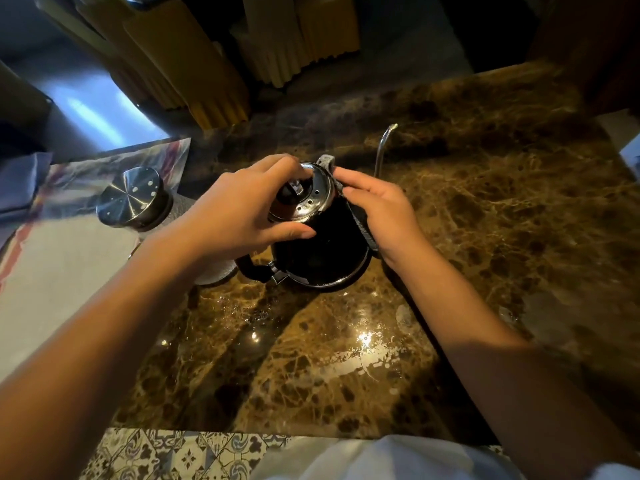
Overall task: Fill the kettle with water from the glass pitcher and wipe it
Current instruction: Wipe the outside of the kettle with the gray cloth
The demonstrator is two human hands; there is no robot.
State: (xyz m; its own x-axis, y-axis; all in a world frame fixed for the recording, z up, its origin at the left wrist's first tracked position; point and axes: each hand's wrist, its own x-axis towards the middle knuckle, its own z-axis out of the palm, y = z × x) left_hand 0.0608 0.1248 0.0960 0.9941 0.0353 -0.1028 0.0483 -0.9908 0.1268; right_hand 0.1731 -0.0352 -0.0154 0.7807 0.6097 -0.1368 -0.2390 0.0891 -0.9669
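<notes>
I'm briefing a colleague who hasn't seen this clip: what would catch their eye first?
At centre, a black kettle on the brown marble counter, left hand on its lid, right hand pressing a grey cloth against its side. Left of it stands a steel-lidded container.

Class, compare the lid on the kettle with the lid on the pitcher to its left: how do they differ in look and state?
The kettle lid has a dark knob and the left hand grips it; the pitcher lid is flat, knobless and untouched. The kettle lid's holes cluster together; the pitcher lid's are scattered. Both are round, shiny metal.

Head-worn view, steeply downward, close over the marble counter [346, 358].
</notes>
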